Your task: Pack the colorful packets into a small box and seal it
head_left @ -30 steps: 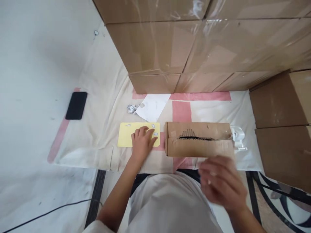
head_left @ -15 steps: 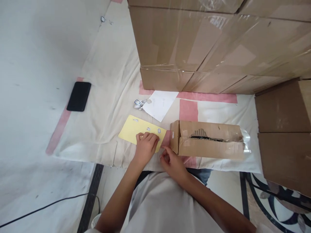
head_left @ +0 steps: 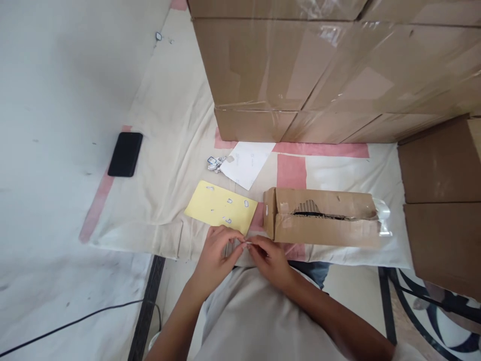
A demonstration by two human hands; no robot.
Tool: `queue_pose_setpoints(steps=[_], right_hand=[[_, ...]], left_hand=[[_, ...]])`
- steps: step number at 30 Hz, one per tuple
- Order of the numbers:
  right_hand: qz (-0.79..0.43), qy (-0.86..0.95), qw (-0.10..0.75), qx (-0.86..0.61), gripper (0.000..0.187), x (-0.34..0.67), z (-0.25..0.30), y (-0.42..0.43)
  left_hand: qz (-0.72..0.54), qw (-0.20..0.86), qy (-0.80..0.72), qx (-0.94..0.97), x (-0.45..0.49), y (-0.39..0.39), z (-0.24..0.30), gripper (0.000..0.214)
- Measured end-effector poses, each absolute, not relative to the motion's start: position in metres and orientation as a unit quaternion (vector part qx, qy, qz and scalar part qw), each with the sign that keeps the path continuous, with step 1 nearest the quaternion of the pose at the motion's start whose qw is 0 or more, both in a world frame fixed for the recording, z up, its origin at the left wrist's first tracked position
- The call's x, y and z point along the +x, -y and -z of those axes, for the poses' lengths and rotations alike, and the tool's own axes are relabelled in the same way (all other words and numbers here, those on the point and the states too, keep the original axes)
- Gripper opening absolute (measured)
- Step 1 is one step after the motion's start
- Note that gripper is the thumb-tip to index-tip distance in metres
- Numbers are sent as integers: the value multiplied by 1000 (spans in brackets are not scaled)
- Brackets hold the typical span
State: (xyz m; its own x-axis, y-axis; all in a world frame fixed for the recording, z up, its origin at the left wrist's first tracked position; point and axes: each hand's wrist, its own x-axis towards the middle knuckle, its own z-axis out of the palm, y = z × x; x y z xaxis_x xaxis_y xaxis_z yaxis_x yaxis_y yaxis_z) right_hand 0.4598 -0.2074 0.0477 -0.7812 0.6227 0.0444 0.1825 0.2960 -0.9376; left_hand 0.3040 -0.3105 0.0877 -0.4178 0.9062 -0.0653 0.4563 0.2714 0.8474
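My left hand (head_left: 218, 253) and my right hand (head_left: 271, 259) meet just in front of the yellow sheet. Thumbs and fingertips of both pinch a small whitish piece (head_left: 248, 242), too small to make out fully; it looks like a paper cutout. The yellow sheet (head_left: 199, 205) lies flat, with several small cutouts scattered on it, among them a rounded one (head_left: 246, 203) near its right edge. Behind it, a small pile of cutouts (head_left: 215, 163) touches the corner of a white paper sheet (head_left: 250, 163).
A long cardboard box (head_left: 326, 233) with a torn top lies right of the yellow sheet. Large taped cartons (head_left: 259, 65) form a wall behind, and more cartons (head_left: 443, 240) stand at the right. A black phone (head_left: 125, 154) rests on the cloth (head_left: 158, 200) at left.
My left hand has come off the yellow sheet toward me and joined my right hand at the small piece. More cutouts on the sheet now show.
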Motion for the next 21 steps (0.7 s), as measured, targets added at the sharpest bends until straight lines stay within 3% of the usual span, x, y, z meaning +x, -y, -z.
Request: queue_pose_setpoints(steps=[10, 15, 21], right_hand=[[-515, 783, 295, -189, 10, 500, -72, 195], [-465, 804, 337, -156, 15, 514, -75, 191], [-404, 833, 345, -156, 18, 524, -71, 193]], left_hand=[[-358, 358, -715, 482, 331, 297, -115, 4], [-347, 344, -715, 500, 344, 291, -123, 2], [-356, 290, -700, 547, 351, 286, -130, 14]])
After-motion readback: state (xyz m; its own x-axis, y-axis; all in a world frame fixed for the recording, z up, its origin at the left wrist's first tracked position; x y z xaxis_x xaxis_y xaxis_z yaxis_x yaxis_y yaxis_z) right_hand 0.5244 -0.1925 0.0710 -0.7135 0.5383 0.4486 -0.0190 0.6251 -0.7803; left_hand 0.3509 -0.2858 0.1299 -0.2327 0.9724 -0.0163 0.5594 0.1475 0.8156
